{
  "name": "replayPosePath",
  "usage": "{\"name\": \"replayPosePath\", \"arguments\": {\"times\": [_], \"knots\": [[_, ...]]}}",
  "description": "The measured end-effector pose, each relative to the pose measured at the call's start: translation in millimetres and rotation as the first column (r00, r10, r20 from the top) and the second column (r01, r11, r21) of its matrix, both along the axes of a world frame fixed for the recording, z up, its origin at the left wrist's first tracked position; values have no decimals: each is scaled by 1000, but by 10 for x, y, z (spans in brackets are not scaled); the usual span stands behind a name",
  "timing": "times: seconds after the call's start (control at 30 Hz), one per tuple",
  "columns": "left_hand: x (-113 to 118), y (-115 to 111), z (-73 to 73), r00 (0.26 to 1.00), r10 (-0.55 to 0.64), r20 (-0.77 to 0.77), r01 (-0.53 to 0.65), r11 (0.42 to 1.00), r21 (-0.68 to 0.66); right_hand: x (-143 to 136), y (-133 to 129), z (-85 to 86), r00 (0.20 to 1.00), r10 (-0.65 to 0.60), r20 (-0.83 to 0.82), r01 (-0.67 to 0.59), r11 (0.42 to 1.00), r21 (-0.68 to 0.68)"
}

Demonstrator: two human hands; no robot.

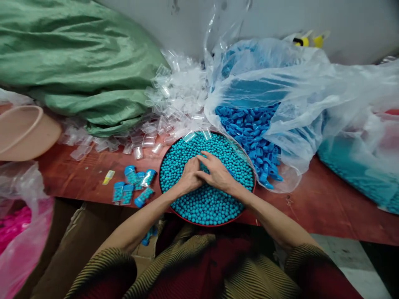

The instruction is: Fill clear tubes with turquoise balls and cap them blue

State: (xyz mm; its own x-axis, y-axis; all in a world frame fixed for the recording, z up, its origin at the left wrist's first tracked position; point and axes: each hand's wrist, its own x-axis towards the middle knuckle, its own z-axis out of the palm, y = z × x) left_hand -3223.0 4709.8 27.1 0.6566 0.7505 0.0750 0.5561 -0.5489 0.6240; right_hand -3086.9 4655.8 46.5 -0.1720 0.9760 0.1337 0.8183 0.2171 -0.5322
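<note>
Both hands meet above a round red-rimmed tray (pixel 160 182) full of small turquoise balls (pixel 205 211). My left hand (pixel 189 176) is closed, its fingers curled downward, and whatever it holds is hidden. Against it lies my right hand (pixel 216 171), thumb and forefinger stretched apart and touching the left hand. A bit of blue shows beside the right hand, too small to name. Two clear plastic tubes (pixel 195 135) rest on the far edge of the balls. Left of the tray lie several ball-filled tubes with blue caps (pixel 127 193).
Clear empty tubes (pixel 183 95) are heaped behind the tray. Blue caps (pixel 258 145) spill from a clear bag (pixel 299 83) at right. A green sack (pixel 77 62), a pink basin (pixel 18 133) and a yellow label (pixel 108 177) are at left. More turquoise balls (pixel 355 178) lie far right.
</note>
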Motion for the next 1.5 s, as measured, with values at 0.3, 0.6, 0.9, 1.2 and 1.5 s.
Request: {"name": "replayPosePath", "arguments": {"times": [0.3,0.6,0.9,1.2,1.5], "knots": [[-262,-65,359,890,89,-446,-76,996,46,449,-131,-5,839,-140,525,222,970,-97],[-255,34,454,741,74,-668,-45,997,61,503,307,-218,970,-237,45,230,964,136],[-174,142,290,772,28,-635,-58,998,-27,388,540,-528,893,-311,-325,319,947,-30],[-97,108,166,878,111,-465,-170,982,-85,29,595,-506,582,-524,-621,379,851,-363],[52,17,-223,960,255,115,-207,925,-319,-89,426,-307,614,-414,-672,287,910,-298]]}}
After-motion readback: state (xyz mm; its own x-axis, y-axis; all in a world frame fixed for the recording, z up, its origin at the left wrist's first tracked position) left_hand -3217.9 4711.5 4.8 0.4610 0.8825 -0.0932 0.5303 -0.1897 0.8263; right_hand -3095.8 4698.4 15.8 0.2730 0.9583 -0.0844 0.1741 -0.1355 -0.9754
